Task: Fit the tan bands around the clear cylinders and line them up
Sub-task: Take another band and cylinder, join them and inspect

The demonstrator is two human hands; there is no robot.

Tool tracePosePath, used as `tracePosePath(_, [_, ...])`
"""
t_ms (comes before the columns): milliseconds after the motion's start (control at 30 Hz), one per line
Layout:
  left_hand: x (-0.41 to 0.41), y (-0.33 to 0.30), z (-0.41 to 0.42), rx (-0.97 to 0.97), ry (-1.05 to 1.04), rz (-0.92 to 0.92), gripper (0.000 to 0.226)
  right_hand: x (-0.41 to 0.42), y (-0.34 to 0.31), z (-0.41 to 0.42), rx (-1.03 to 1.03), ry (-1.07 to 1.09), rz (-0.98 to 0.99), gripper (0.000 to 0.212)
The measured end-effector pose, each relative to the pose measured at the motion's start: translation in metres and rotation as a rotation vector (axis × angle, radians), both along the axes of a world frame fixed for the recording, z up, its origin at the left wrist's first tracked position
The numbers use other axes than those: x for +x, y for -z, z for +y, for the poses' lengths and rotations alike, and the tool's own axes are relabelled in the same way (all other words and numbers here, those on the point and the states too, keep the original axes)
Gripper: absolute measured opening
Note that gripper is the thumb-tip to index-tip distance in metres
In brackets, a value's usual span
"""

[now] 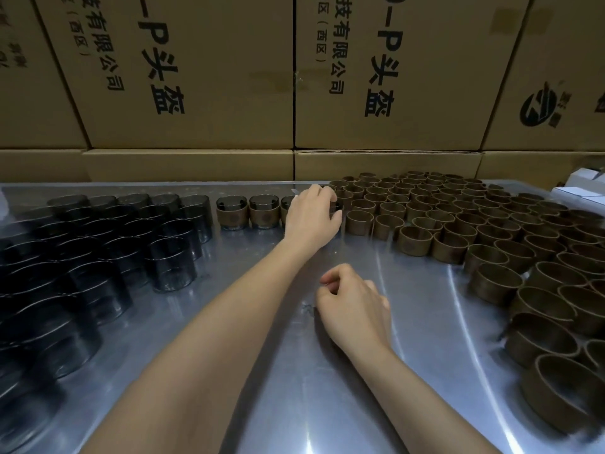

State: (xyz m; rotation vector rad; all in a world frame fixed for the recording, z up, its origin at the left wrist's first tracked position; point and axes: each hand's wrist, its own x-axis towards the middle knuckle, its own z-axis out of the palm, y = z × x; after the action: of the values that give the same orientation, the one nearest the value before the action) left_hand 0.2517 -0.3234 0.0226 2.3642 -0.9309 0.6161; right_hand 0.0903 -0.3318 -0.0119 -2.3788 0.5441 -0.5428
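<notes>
Many clear dark-tinted cylinders (170, 257) stand packed together on the left of the metal table (294, 371). Empty tan bands (419, 240) cover the right side in rows. At the back, banded cylinders (231, 216) stand in a line running rightward. My left hand (311, 214) reaches to the right end of that line. Its fingers curl over a banded cylinder (337, 208) that is mostly hidden beneath them. My right hand (353, 306) rests near the table's middle, fingers loosely curled, holding nothing.
Large brown cartons (196, 77) with printed characters form a wall right behind the table. White boxes (586, 181) sit at the far right edge. Bare metal shows between the cylinders and the bands, where my forearms lie.
</notes>
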Motion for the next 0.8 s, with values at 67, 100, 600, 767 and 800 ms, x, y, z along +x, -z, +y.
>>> tracePosePath(67, [-0.016,0.002,0.02,-0.023,-0.006,-0.058,0.031,0.0,0.0,0.0,-0.001,-0.003,0.008,0.013])
tracePosePath(100, [-0.024,0.002,0.034,-0.002,-0.023,-0.09,0.031,0.0,0.0,0.0,0.004,-0.005,0.013,0.013])
tracePosePath(600, [-0.089,0.019,0.144,0.384,-0.587,0.056,0.039,0.002,0.001,-0.001,0.008,0.016,0.039,0.012])
tracePosePath(767, [-0.109,0.023,0.116,0.252,-0.415,-0.016,0.046,0.003,0.001,-0.003,-0.007,0.012,0.053,0.01])
tracePosePath(800, [-0.113,0.024,0.113,0.18,-0.345,-0.016,0.047,0.003,0.0,-0.003,-0.018,-0.016,0.063,0.015])
